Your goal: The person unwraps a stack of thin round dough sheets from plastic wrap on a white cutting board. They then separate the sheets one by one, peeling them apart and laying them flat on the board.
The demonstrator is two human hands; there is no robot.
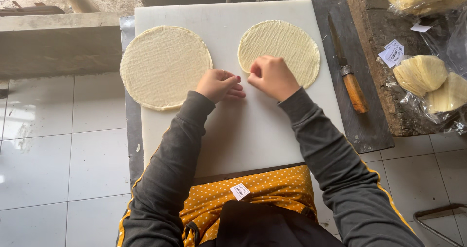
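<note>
On the white board (258, 130), mid-bench, both hands meet at the near-left edge of the right flatbread (287, 45). Right hand (273, 76): fingers (256, 71) together, pinched on that edge, probably to peel a thin sheet off or lift the rim. Left hand (220, 85): fingers (236, 90) curled together, tips resting on the board just beside the pinch, touching no bread that I can tell; looks like it steadies or waits to help.

Right flatbread lies flat at the far right of the board, round, pale yellow, wrinkled surface. Left flatbread (165, 66) is bigger-looking, flat at the far left, hanging slightly over the board's left edge, apart from both hands. The two sit side by side with a gap, likely so each can be worked singly.

Right of the board: knife (348, 67) with wooden handle on a dark tray (374, 130), blade pointing far, out of the way but in reach. Farther right, bagged stacks (428, 79) of the same bread and small paper labels (391, 52) on a rough wooden top. Near edge: yellow dotted apron (272, 186), one label on it. White tile floor (58, 154) left.
</note>
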